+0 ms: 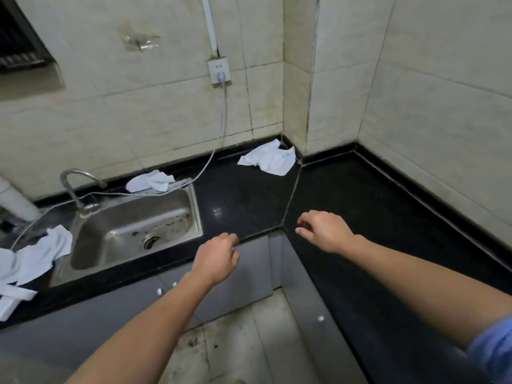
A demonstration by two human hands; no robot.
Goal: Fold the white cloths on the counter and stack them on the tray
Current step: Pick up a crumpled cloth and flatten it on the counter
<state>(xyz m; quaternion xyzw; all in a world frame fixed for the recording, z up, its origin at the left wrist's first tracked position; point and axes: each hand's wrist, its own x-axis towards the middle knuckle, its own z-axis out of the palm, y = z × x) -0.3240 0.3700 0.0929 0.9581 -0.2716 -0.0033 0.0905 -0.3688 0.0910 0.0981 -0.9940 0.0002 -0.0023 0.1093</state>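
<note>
The left hand and right hand hover loosely curled, holding nothing, over the counter edge. The sink holds only dark specks. One white cloth lies crumpled behind it, a corner cloth farther back, and a cloth heap on its left.

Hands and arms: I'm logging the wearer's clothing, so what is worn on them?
The left hand and right hand are bare: no gloves, rings or watch visible. The left arm shows no sleeve; a blue sleeve shows high on the right arm.
</note>
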